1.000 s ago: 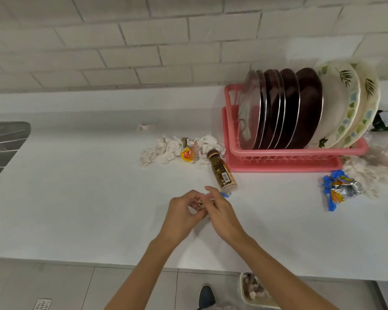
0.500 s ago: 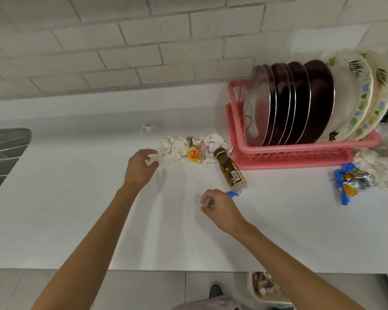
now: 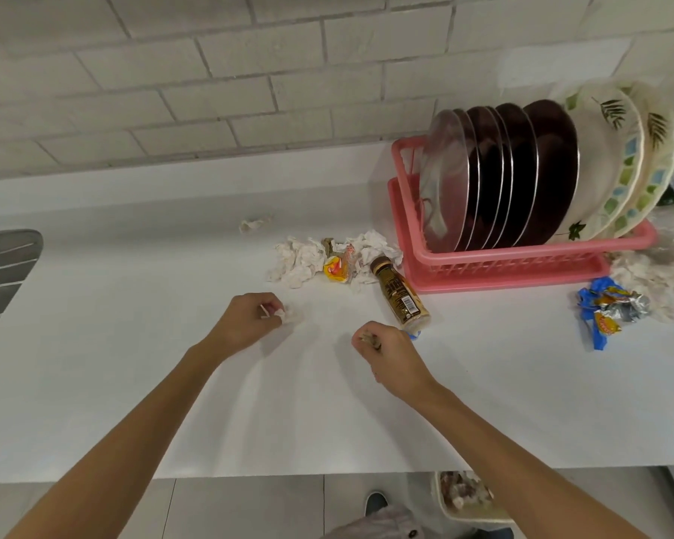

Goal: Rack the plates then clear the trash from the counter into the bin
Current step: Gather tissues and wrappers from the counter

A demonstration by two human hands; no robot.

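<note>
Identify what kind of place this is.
Most likely a home kitchen: a pink rack full of plates stands on a white counter, a ribbed steel drainboard shows at the left edge, and tile covers the wall behind.

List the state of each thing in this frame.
Plates: upright in the rack.
Bottle: lying on its side.
Tissue pile: crumpled, loose on the counter.
Blue wrapper: crumpled, on the counter.
Left hand: pinching a tissue scrap.
Right hand: curled round a small scrap.
Bin: open, trash inside.
</note>
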